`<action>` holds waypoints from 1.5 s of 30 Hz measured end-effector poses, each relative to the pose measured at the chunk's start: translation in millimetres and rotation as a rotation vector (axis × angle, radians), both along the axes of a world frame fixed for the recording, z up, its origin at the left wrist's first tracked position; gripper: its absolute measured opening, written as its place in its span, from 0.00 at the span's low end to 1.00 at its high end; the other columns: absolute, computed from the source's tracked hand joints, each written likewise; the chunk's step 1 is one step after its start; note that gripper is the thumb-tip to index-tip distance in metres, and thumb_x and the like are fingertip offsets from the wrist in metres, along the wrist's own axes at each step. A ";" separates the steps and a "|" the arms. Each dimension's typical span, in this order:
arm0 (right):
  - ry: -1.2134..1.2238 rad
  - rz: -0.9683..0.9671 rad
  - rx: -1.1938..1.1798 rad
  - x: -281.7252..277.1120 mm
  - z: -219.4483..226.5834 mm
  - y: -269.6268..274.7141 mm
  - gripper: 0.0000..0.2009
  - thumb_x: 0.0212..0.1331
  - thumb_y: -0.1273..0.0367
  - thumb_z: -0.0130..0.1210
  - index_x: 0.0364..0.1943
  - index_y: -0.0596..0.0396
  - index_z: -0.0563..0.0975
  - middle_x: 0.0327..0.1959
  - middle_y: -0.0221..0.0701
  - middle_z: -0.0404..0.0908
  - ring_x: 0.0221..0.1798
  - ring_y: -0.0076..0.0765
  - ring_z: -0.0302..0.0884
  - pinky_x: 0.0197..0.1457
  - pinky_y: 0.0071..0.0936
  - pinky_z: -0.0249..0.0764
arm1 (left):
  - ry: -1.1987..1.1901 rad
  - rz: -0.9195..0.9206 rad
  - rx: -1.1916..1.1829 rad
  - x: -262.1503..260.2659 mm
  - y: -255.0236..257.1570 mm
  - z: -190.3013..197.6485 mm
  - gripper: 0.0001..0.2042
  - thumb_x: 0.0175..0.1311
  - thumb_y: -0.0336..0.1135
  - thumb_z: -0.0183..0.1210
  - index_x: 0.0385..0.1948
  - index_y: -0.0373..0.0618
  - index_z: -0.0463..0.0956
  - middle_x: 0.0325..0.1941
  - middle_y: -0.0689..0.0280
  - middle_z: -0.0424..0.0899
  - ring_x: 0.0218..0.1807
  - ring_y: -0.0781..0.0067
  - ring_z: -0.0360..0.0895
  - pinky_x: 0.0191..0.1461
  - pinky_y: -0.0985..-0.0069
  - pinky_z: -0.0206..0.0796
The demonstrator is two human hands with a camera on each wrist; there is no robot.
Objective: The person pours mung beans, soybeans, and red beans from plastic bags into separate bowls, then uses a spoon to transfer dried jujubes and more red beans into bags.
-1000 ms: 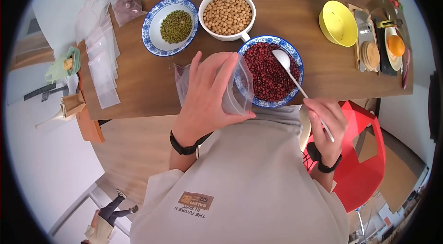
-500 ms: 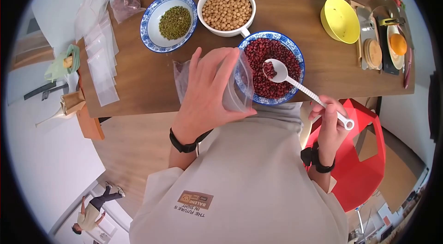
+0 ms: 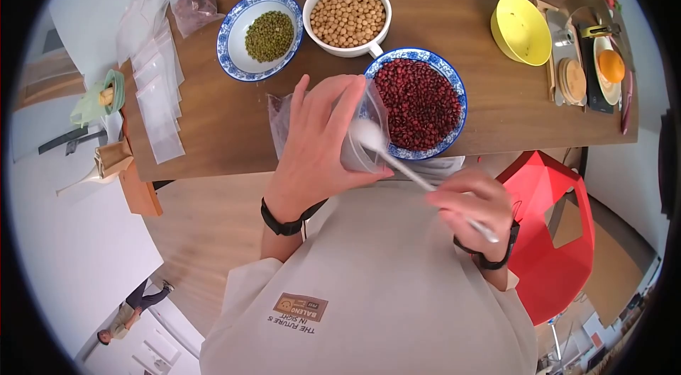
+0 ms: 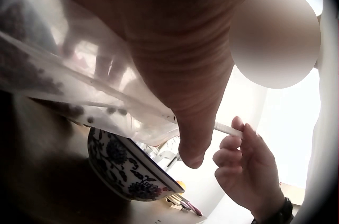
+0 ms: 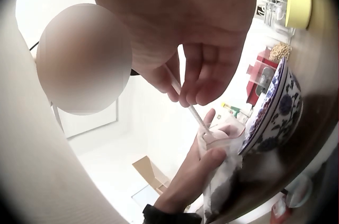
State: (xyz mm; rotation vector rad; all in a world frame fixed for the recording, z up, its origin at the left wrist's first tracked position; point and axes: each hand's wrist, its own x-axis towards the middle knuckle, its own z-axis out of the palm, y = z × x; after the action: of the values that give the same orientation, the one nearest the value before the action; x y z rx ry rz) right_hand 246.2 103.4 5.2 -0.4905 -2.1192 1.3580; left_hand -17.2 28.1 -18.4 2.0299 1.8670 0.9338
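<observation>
My left hand (image 3: 319,130) holds a clear plastic bag (image 4: 100,91) with its mouth spread between thumb and fingers; dark beans show inside it in the left wrist view. My right hand (image 3: 474,205) grips a white spoon (image 3: 413,175) by its handle. The spoon's head is at the bag's mouth, blurred and partly behind the plastic. Just right of the bag, a blue-and-white bowl (image 3: 462,102) holds dark red beans (image 3: 418,105). In the right wrist view, the bowl's patterned side (image 5: 286,110) stands close beside the bag.
A white two-handled bowl (image 3: 377,49) of chickpeas and a patterned bowl (image 3: 225,56) of green beans stand behind. Flat zip bags (image 3: 159,123) lie at the left. A yellow bowl (image 3: 521,31) and an orange (image 3: 610,67) are at right, above a red chair (image 3: 550,261).
The spoon took up red beans from the patterned bowl, then moved left to the bag's mouth along with my right hand. My left hand and the bag have stayed in place.
</observation>
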 end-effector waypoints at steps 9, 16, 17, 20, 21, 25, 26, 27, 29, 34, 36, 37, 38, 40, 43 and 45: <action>-0.195 -0.430 0.189 16.4 -10.1 14.8 0.08 0.60 0.80 0.62 0.43 0.63 0.85 0.37 0.38 0.86 0.37 0.37 0.84 0.39 0.29 0.78 | 0.045 -0.024 -0.029 -2.6 -1.4 -1.2 0.60 0.35 0.57 0.81 0.73 0.39 0.58 0.70 0.50 0.69 0.71 0.46 0.66 0.77 0.35 0.47; -0.126 -0.415 0.032 17.4 -19.5 4.1 0.07 0.65 0.78 0.61 0.44 0.64 0.85 0.34 0.39 0.87 0.35 0.34 0.84 0.39 0.28 0.78 | 0.041 -0.020 -0.041 -1.4 -2.7 0.3 0.60 0.35 0.56 0.82 0.73 0.40 0.58 0.70 0.50 0.69 0.71 0.47 0.66 0.78 0.35 0.47; -0.093 -0.471 -0.111 18.4 -21.5 1.3 0.07 0.67 0.76 0.59 0.45 0.65 0.85 0.33 0.39 0.87 0.33 0.33 0.84 0.39 0.28 0.78 | 0.040 -0.020 -0.041 -1.2 -2.6 0.3 0.60 0.35 0.56 0.82 0.73 0.40 0.58 0.70 0.50 0.69 0.71 0.47 0.66 0.78 0.35 0.46; -0.002 -0.579 -0.363 18.9 -26.0 -3.2 0.10 0.72 0.72 0.56 0.47 0.66 0.84 0.33 0.38 0.86 0.31 0.32 0.83 0.39 0.27 0.79 | 0.034 -0.020 -0.043 -0.9 -3.0 -0.4 0.60 0.35 0.56 0.82 0.73 0.40 0.58 0.70 0.50 0.69 0.71 0.47 0.65 0.78 0.35 0.46; 0.059 -0.632 -0.469 18.8 -27.6 -4.2 0.11 0.74 0.70 0.55 0.48 0.67 0.83 0.33 0.38 0.86 0.31 0.32 0.83 0.39 0.27 0.80 | 0.031 -0.021 -0.042 -1.0 -2.9 -0.5 0.60 0.35 0.56 0.82 0.74 0.40 0.58 0.70 0.50 0.69 0.71 0.47 0.65 0.78 0.35 0.46; 0.117 -0.663 -0.536 25.0 -32.5 -6.4 0.14 0.75 0.67 0.54 0.48 0.68 0.83 0.31 0.38 0.86 0.30 0.33 0.83 0.37 0.29 0.81 | 0.033 -0.025 -0.037 -1.6 -2.5 -0.5 0.60 0.35 0.57 0.82 0.74 0.40 0.58 0.70 0.50 0.69 0.71 0.46 0.65 0.78 0.35 0.46; 0.117 -0.662 -0.536 24.9 -30.9 -7.8 0.14 0.75 0.67 0.54 0.48 0.68 0.83 0.31 0.38 0.86 0.30 0.33 0.83 0.37 0.29 0.81 | 0.036 -0.026 -0.034 -1.4 -2.3 -0.5 0.60 0.35 0.57 0.81 0.74 0.40 0.58 0.70 0.50 0.68 0.71 0.46 0.65 0.78 0.35 0.46; 0.144 -0.621 -0.542 23.8 -28.0 -9.7 0.15 0.75 0.66 0.55 0.48 0.68 0.83 0.31 0.38 0.86 0.29 0.33 0.83 0.37 0.29 0.81 | 0.039 -0.029 -0.032 -1.1 -2.2 -0.6 0.60 0.36 0.57 0.81 0.74 0.39 0.58 0.70 0.50 0.68 0.71 0.46 0.65 0.78 0.35 0.46; 0.173 -0.583 -0.547 19.4 -21.0 -13.5 0.15 0.75 0.65 0.55 0.48 0.67 0.83 0.32 0.38 0.86 0.29 0.33 0.83 0.36 0.30 0.81 | 0.040 -0.030 -0.033 -0.6 -2.6 -1.0 0.60 0.36 0.57 0.81 0.74 0.39 0.57 0.70 0.50 0.68 0.71 0.46 0.65 0.78 0.35 0.46; 0.069 -0.202 -0.269 -2.8 -5.6 -9.9 0.10 0.65 0.70 0.63 0.46 0.61 0.85 0.35 0.39 0.86 0.32 0.36 0.83 0.36 0.31 0.79 | 0.048 -0.031 -0.040 -1.0 -3.0 -0.3 0.60 0.36 0.57 0.81 0.74 0.39 0.57 0.70 0.50 0.68 0.72 0.46 0.65 0.78 0.36 0.46; 0.011 -0.010 -0.058 -11.3 2.3 -7.9 0.13 0.55 0.77 0.67 0.45 0.57 0.87 0.35 0.37 0.85 0.34 0.39 0.82 0.35 0.32 0.77 | 0.053 -0.025 -0.029 -0.7 -3.4 -0.6 0.60 0.36 0.57 0.81 0.74 0.40 0.57 0.70 0.50 0.68 0.72 0.46 0.65 0.78 0.36 0.46; 0.011 -0.010 -0.059 -10.8 3.6 -6.8 0.13 0.55 0.77 0.67 0.45 0.57 0.87 0.35 0.37 0.85 0.34 0.39 0.82 0.35 0.32 0.77 | 0.053 -0.025 -0.031 -0.5 -3.8 -0.3 0.60 0.36 0.57 0.81 0.74 0.40 0.57 0.70 0.50 0.68 0.72 0.46 0.65 0.78 0.36 0.46; 0.019 -0.004 -0.034 -9.1 4.2 -5.3 0.11 0.56 0.78 0.66 0.44 0.58 0.87 0.35 0.37 0.85 0.34 0.39 0.82 0.35 0.32 0.77 | 0.051 -0.022 -0.030 -0.2 -4.1 0.5 0.60 0.36 0.57 0.81 0.74 0.40 0.57 0.70 0.50 0.68 0.72 0.46 0.65 0.78 0.36 0.46; 0.025 0.005 -0.009 -1.2 1.5 -2.2 0.10 0.57 0.78 0.66 0.44 0.58 0.87 0.35 0.36 0.85 0.34 0.38 0.82 0.35 0.31 0.77 | 0.048 -0.017 -0.031 -0.3 -4.8 0.4 0.60 0.35 0.56 0.81 0.74 0.40 0.57 0.70 0.50 0.68 0.72 0.46 0.65 0.78 0.36 0.46; 0.049 -0.165 0.033 16.5 -5.4 3.5 0.09 0.58 0.78 0.64 0.42 0.60 0.87 0.35 0.36 0.86 0.34 0.36 0.83 0.35 0.30 0.77 | 0.041 -0.026 -0.031 -0.6 -4.5 -1.2 0.60 0.35 0.56 0.82 0.74 0.40 0.57 0.70 0.50 0.68 0.72 0.46 0.65 0.78 0.36 0.46; -0.092 -0.393 0.078 20.3 -3.8 6.2 0.07 0.60 0.78 0.63 0.42 0.62 0.86 0.36 0.37 0.86 0.35 0.36 0.83 0.36 0.30 0.77 | 0.039 -0.029 -0.028 -0.6 -4.0 -1.3 0.60 0.35 0.56 0.82 0.74 0.40 0.57 0.70 0.50 0.69 0.71 0.46 0.65 0.78 0.35 0.46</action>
State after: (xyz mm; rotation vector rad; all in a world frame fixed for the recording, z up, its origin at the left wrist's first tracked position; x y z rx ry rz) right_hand 266.5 109.6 1.4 -0.8980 -2.0018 1.0432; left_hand -17.8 24.1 -19.7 2.0673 1.8545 0.8624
